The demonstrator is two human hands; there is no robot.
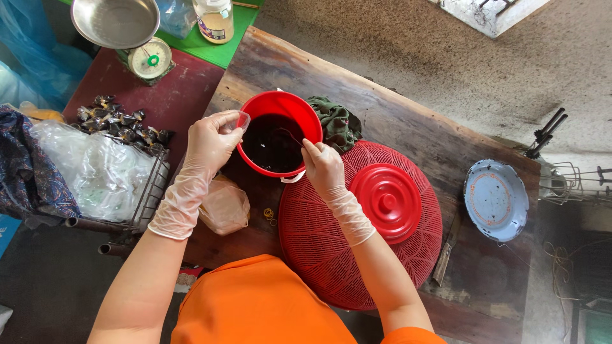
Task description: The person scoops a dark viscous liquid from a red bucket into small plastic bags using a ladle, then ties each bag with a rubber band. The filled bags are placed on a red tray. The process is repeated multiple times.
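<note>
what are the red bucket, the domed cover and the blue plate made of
Red bucket: likely plastic, smooth and glossy with an even colour. Domed cover: moulded plastic, a fine red lattice with a solid shiny cap. Blue plate: probably enamelled metal; the pale coating looks chipped and speckled dark along the rim.

Soft, even daylight fills the scene, brightest on the pale ground at the upper right. Shadows are faint and short; the floor at the lower left and the lower right corner fall dim. A mild sheen sits on the metal scale pan and the red lid. Focus is sharp in the middle, while the wide lens bends lines toward the edges.
</note>
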